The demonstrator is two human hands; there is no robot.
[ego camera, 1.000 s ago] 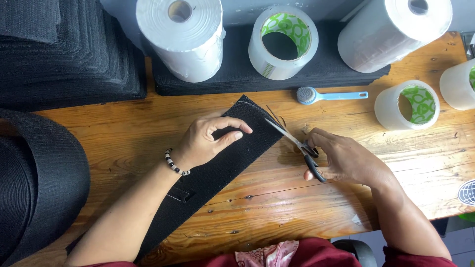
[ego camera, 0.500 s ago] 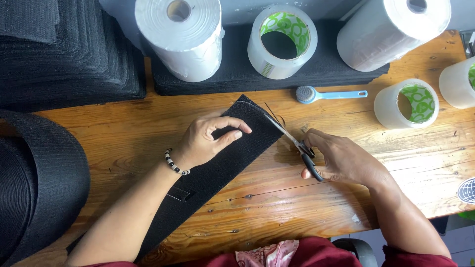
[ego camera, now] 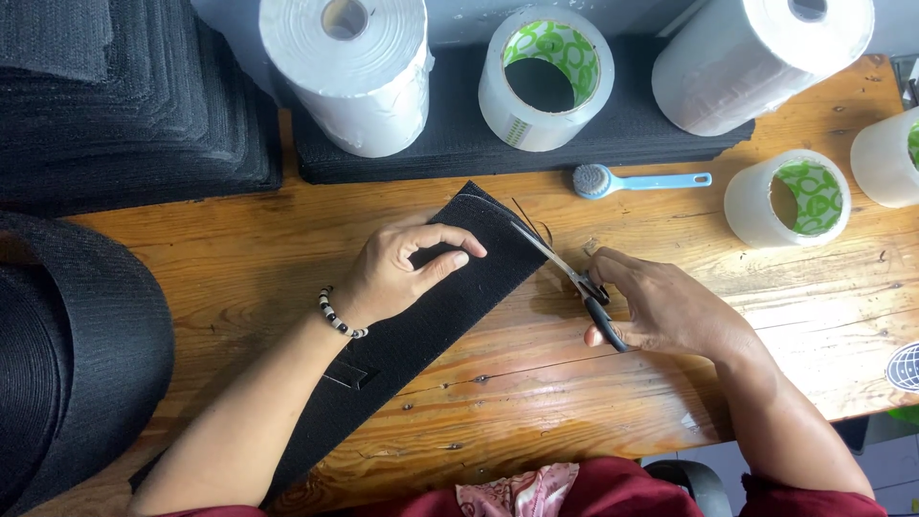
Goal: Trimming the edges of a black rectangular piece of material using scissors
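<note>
holding down a black fabric strip (ego camera: 421, 316), the left hand (ego camera: 397, 273) lay flat on it near its far end, thumb and forefinger pinched lightly over the cloth. strip lay slantwise across the wooden table (ego camera: 536, 402), its far end toward the tape rolls, its near end running under the left forearm. right hand (ego camera: 670, 311) was closed round the handles of a pair of scissors (ego camera: 565, 278), blades a little apart at the strip's right edge, loose threads showing at the tips. risks, as judged: fingertips (ego camera: 459, 257) sat near the blades, so a slip could have nicked them; light hold could have let the strip shift and the cut run crooked. nearby: blue brush (ego camera: 632, 180) just beyond the scissors, green-cored tape roll (ego camera: 790, 196), white rolls (ego camera: 349, 72), stacked black fabric (ego camera: 124, 105), all apart from the cut.
</note>
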